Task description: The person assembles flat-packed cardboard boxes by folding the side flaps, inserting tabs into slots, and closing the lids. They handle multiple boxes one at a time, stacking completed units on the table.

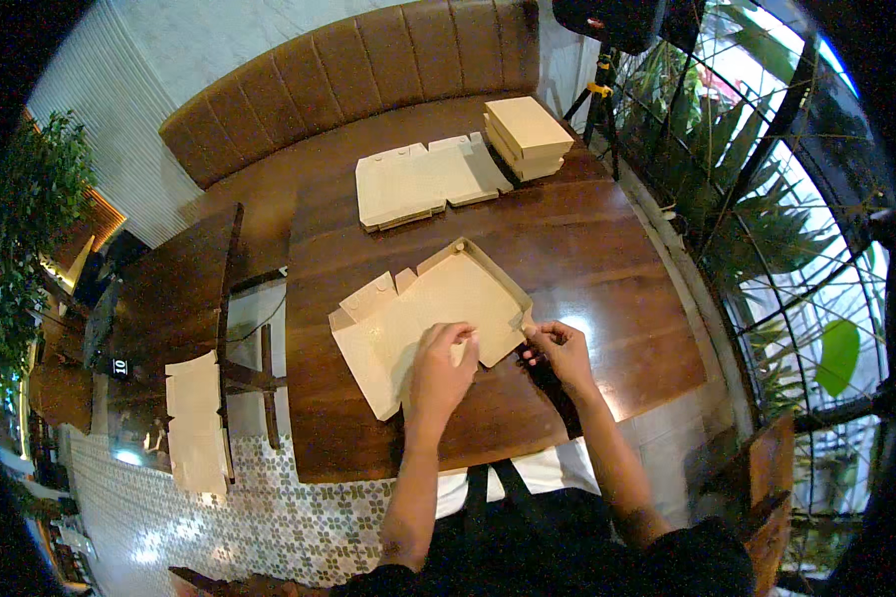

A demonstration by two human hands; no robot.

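Observation:
A partly folded cardboard box [438, 298] lies on the dark wooden table in front of me, tan-coloured inside. Its far and right walls stand up, while the flaps on the left and near sides lie flat. My right hand [562, 356] pinches a small flap at the box's right corner between thumb and fingers. Over the near part of the box is my left hand [442, 376], its fingers bent and the thumb apart, with nothing seen between them. It hides some of the near edge.
Flat cardboard blanks [423, 184] lie stacked farther back on the table [338, 438]. Beside them stands a pile of folded boxes [528, 134]. Another flat blank [197, 423] rests on a side table at left. A brown padded bench [358, 75] runs behind, and a black stand [603, 90] rises at far right.

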